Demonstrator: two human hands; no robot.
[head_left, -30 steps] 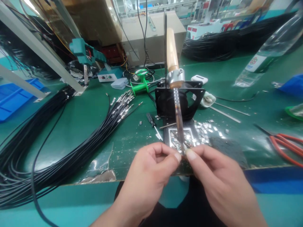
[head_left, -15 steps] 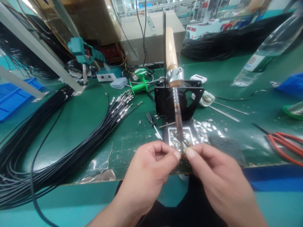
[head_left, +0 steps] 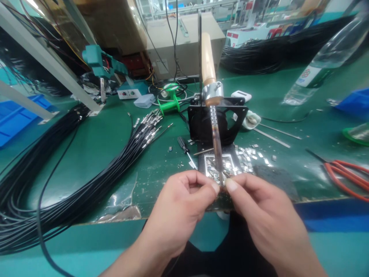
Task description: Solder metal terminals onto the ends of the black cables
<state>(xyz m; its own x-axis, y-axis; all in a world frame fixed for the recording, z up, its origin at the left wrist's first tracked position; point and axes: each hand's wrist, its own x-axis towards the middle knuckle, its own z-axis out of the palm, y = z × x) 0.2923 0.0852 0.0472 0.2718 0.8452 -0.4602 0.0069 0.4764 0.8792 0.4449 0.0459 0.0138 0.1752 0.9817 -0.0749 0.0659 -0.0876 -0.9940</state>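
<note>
Soldering iron [head_left: 217, 148] tip noted between, and just beyond, two closed grips.
Both left hand [head_left: 175, 209] and right hand [head_left: 263, 211] are pinched thumb-to-forefinger, near-equally close; any piece held cannot be told. The iron's long axis slopes down toward them; beyond the grips, room is limited by tray [head_left: 206, 164] and fan [head_left: 201, 125].

"What's at the tip of the soldering iron [head_left: 217, 142]?"
"The left hand [head_left: 177, 209] and right hand [head_left: 265, 211], fingers pinched. What they hold is too small to tell."
"And around them?"
"A black fan [head_left: 199, 129] behind the soldering iron, a tray [head_left: 206, 166] of metal bits below it, and a screwdriver [head_left: 187, 151] on the counter [head_left: 155, 167], left of the tray."
</note>
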